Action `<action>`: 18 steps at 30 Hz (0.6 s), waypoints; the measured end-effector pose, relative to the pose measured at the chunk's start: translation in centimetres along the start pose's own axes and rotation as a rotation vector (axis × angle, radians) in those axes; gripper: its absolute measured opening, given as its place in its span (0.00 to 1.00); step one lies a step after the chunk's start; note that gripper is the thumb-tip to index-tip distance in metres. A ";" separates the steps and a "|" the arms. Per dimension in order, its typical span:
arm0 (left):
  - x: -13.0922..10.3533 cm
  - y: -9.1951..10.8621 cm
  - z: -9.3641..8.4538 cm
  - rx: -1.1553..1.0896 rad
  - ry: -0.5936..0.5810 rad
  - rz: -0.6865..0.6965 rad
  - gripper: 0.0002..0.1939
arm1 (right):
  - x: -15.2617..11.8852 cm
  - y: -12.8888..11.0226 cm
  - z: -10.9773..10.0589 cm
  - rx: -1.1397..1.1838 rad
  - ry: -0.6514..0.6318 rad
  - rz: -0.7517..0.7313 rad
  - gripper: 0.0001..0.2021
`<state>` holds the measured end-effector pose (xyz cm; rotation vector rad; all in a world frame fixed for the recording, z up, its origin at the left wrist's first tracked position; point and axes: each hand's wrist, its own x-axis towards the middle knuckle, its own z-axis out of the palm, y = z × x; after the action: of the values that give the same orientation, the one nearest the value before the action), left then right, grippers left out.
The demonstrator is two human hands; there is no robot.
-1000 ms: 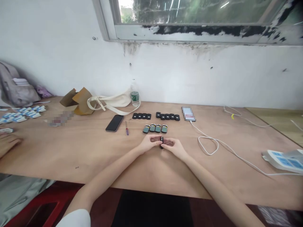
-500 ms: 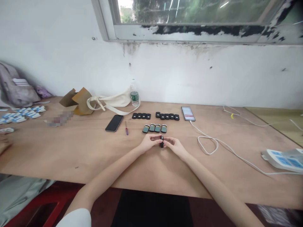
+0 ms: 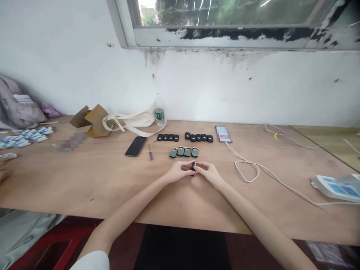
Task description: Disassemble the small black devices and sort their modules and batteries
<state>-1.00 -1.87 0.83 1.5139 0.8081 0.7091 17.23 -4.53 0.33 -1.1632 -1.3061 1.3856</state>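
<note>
My left hand [image 3: 177, 172] and my right hand [image 3: 210, 174] meet above the table. Their fingers pinch a small black plastic case [image 3: 193, 174] from both sides; it is on edge and partly covered by my fingers. Just beyond them lies a row of small black cases with greenish circuit boards [image 3: 187, 152] exposed. Farther back, several black covers [image 3: 198, 138], each with a pale oval mark, lie in two groups. A small screwdriver [image 3: 150, 154] with a purple handle rests left of the boards.
A dark phone [image 3: 135, 146] lies left of the screwdriver. Behind it are a cream bag [image 3: 140, 119], a water bottle [image 3: 159, 115] and brown paper [image 3: 97, 122]. To the right, another phone [image 3: 224, 134] has a white cable [image 3: 263, 169]. A blurred hand [image 3: 4, 170] shows at far left.
The black case has tilted and turned slightly between my fingers, with more of it covered. The hand at the far left has shifted a little.
</note>
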 end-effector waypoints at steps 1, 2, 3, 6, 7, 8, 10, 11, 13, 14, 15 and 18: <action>-0.1 0.1 0.1 0.012 0.012 0.004 0.32 | -0.1 -0.1 0.0 0.012 -0.021 -0.002 0.20; -0.2 0.2 0.2 0.019 0.022 0.008 0.31 | -0.1 -0.2 0.0 0.022 -0.033 -0.002 0.20; -0.3 0.2 0.3 0.022 0.026 0.012 0.31 | -0.1 -0.2 0.0 0.028 -0.032 0.002 0.20; -0.4 0.4 0.4 0.007 -0.014 0.026 0.33 | -0.1 -0.2 -0.1 0.039 0.010 0.032 0.22; -0.5 0.4 0.4 0.001 -0.031 0.030 0.33 | -0.1 -0.2 0.0 0.045 0.023 0.041 0.22; -0.5 0.4 0.4 -0.003 -0.042 0.028 0.34 | -0.1 -0.2 0.0 0.052 0.029 0.048 0.22; -0.5 0.2 0.5 -0.009 -0.031 0.012 0.35 | -0.1 -0.2 0.0 0.068 0.019 0.055 0.22; -0.5 0.0 0.7 -0.016 -0.013 0.003 0.35 | -0.2 -0.3 -0.1 0.076 0.010 0.056 0.22; -0.5 -0.4 0.9 -0.036 0.031 0.003 0.34 | -0.2 -0.4 -0.2 0.082 -0.007 0.056 0.22; -0.5 -0.6 1.1 -0.048 0.052 0.014 0.34 | -0.2 -0.5 -0.3 0.079 -0.016 0.058 0.21; -0.5 -0.8 1.2 -0.056 0.068 0.028 0.33 | -0.2 -0.5 -0.4 0.073 -0.027 0.061 0.21; -0.5 -1.0 1.4 -0.052 0.086 0.048 0.32 | -0.2 -0.6 -0.6 0.055 -0.056 0.054 0.20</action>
<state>-0.28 -3.03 -0.29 1.4679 0.8142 0.8293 17.88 -4.61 0.96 -1.1368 -1.2758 1.4938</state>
